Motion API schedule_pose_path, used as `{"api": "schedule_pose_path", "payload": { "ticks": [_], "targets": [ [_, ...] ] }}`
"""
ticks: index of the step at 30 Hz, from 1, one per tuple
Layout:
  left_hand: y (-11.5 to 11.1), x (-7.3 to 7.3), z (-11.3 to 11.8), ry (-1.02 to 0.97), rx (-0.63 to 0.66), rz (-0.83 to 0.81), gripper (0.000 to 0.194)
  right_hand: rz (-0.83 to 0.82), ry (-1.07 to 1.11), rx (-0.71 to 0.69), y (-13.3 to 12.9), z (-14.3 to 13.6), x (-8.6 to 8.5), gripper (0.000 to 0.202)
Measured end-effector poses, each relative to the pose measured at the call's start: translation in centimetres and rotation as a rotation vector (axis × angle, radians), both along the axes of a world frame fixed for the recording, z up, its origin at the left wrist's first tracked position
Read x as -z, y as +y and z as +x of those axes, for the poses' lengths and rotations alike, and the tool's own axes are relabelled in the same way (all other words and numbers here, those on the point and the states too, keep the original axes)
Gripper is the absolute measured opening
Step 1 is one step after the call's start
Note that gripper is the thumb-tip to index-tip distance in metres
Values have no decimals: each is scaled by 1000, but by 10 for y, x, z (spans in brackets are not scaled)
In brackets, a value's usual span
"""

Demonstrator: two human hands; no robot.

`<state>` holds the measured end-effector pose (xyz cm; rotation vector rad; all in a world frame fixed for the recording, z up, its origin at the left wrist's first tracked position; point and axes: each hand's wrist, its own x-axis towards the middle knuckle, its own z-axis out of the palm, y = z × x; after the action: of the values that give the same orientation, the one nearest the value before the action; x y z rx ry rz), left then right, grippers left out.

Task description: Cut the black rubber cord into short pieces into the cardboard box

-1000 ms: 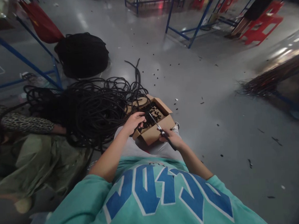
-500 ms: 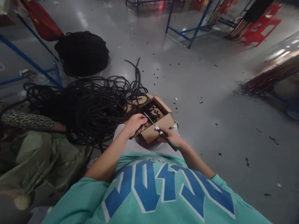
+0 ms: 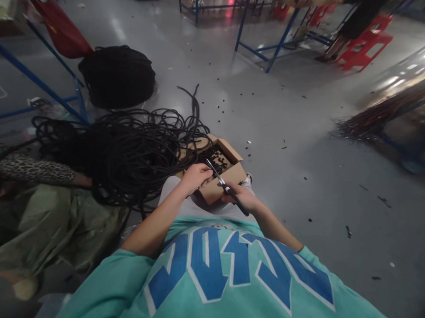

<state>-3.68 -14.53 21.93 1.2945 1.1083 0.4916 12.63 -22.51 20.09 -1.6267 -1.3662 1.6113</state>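
My right hand [image 3: 242, 197] is closed around the black handle of a long cutting tool [image 3: 222, 181], whose metal blades point up and left over the box. My left hand [image 3: 198, 175] is pinched beside the blades; what its fingers hold is too small to make out. Beneath both hands sits an open cardboard box [image 3: 216, 191] with small black pieces [image 3: 218, 161] inside. A large tangle of black tubing [image 3: 137, 148] lies left of the box, some of it reaching over the box's edge.
A person's patterned sleeve [image 3: 38, 168] reaches into the tubing from the left. Behind it stand a black bundle [image 3: 117, 76] and a blue-legged table [image 3: 25, 66]. Red stools [image 3: 365, 46] are at the upper right, a wire bundle [image 3: 370, 115] at the right. Small scraps dot the floor [image 3: 288, 174].
My left hand has shifted slightly right, closer to the blades. The view has moved a little; the cutting tool is still in my right hand.
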Motion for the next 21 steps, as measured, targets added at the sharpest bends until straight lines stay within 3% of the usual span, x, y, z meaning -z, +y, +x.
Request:
{"api": "schedule_pose_path", "payload": {
  "ticks": [12, 21],
  "targets": [
    [3, 5, 1, 121, 59, 111, 11, -53, 42, 59, -1, -5, 1, 51],
    [9, 10, -5, -83, 54, -91, 15, -19, 122, 108, -5, -9, 8, 49]
  ]
}}
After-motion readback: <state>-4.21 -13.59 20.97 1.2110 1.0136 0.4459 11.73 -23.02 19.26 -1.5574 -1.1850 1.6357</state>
